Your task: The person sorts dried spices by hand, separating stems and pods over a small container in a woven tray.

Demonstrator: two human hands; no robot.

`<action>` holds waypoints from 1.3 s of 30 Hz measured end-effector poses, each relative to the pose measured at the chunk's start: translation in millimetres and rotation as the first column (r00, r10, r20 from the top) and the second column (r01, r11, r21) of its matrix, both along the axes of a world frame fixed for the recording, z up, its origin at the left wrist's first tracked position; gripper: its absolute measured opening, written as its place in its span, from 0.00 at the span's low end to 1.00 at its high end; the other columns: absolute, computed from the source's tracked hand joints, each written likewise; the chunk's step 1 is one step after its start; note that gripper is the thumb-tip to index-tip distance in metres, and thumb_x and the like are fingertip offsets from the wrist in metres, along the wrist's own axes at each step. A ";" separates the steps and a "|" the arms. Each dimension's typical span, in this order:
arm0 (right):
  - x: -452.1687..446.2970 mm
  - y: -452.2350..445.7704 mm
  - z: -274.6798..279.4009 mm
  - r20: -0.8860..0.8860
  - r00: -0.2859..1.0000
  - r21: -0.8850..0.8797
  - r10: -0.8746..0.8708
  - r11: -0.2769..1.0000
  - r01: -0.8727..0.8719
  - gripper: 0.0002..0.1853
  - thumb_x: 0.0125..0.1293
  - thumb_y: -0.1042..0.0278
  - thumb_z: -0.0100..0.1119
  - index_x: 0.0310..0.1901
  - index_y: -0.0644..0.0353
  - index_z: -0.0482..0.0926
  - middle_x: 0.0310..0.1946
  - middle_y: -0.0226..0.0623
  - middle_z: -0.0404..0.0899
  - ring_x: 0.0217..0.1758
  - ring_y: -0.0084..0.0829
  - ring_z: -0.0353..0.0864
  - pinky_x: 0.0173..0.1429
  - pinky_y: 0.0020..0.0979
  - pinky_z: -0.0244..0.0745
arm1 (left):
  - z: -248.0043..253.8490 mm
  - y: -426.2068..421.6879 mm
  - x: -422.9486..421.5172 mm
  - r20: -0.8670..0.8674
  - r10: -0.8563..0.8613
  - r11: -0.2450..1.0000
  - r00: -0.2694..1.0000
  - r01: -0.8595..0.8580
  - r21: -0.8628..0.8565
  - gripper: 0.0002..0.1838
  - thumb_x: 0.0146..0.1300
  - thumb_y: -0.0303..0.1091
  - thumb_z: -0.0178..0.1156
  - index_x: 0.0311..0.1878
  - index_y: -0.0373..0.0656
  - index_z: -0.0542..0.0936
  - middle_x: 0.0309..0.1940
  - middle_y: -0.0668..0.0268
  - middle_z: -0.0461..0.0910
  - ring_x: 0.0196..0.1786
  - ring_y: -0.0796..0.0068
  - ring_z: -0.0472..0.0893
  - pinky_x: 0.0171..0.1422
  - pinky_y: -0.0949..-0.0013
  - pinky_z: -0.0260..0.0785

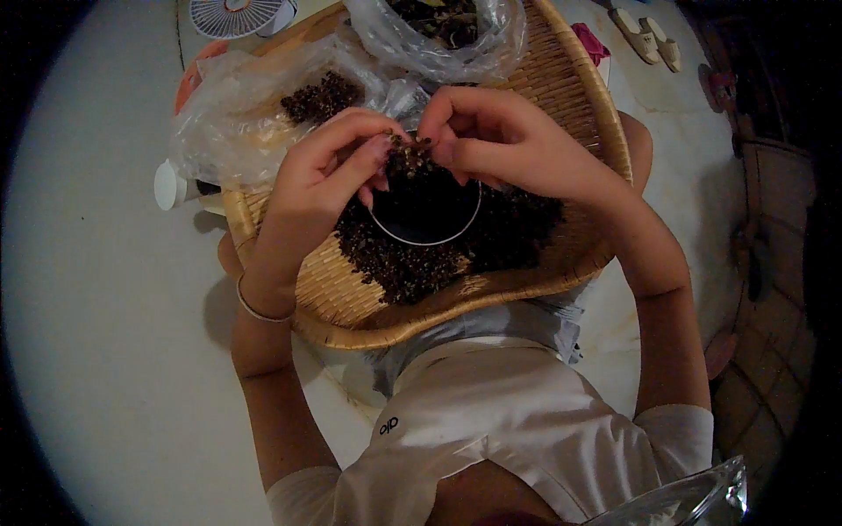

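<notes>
My left hand (324, 171) and my right hand (517, 145) meet over a dark round bowl (427, 243) with a thin pale rim. Between their fingertips is a small cluster of dried dark berries (410, 160) on short stems, pinched from both sides. The bowl stands in a loose heap of similar dark berries (408, 273), and its inside is too dark to make out. Heap and bowl rest in a woven bamboo tray (338, 311) in front of my body.
One clear plastic bag (232, 118) holding dark berry clusters (322, 96) lies at the tray's left. Another plastic bag (504, 48) with dark leafy material sits at the far side. Beyond are a fan (235, 16), a white cup (167, 184) and slippers (636, 37).
</notes>
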State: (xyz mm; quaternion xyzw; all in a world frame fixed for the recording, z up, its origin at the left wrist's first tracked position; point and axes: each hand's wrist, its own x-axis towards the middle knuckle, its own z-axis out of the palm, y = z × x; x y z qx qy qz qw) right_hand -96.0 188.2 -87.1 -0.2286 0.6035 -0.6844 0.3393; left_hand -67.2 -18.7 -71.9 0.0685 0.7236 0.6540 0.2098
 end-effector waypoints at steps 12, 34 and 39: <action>0.2 1.4 1.0 0.028 1.000 -0.019 -0.005 1.000 0.005 0.06 0.59 0.69 0.51 0.37 0.60 0.71 0.26 0.24 0.70 0.25 0.11 0.67 0.22 0.13 0.59 | 0.1 0.6 -0.2 0.012 -0.005 1.000 1.000 0.005 0.007 0.08 0.63 0.30 0.48 0.40 0.38 0.75 0.37 0.69 0.71 0.30 0.85 0.72 0.30 0.84 0.64; -0.1 1.8 -0.2 0.019 1.000 -0.005 -0.021 1.000 0.021 0.07 0.60 0.65 0.52 0.34 0.59 0.73 0.23 0.26 0.71 0.24 0.14 0.68 0.24 0.17 0.63 | 1.6 0.5 -1.3 -0.039 -0.014 1.000 0.999 0.013 -0.006 0.08 0.63 0.28 0.47 0.40 0.37 0.75 0.38 0.68 0.71 0.30 0.84 0.71 0.30 0.83 0.64; -0.6 3.1 3.0 0.049 0.999 -0.005 -0.001 1.000 0.002 0.06 0.60 0.67 0.50 0.36 0.59 0.72 0.23 0.27 0.72 0.19 0.12 0.65 0.20 0.15 0.58 | 0.3 -0.2 -0.9 -0.037 -0.027 1.000 0.999 0.027 0.009 0.09 0.64 0.28 0.46 0.41 0.37 0.74 0.39 0.67 0.71 0.30 0.84 0.71 0.30 0.83 0.65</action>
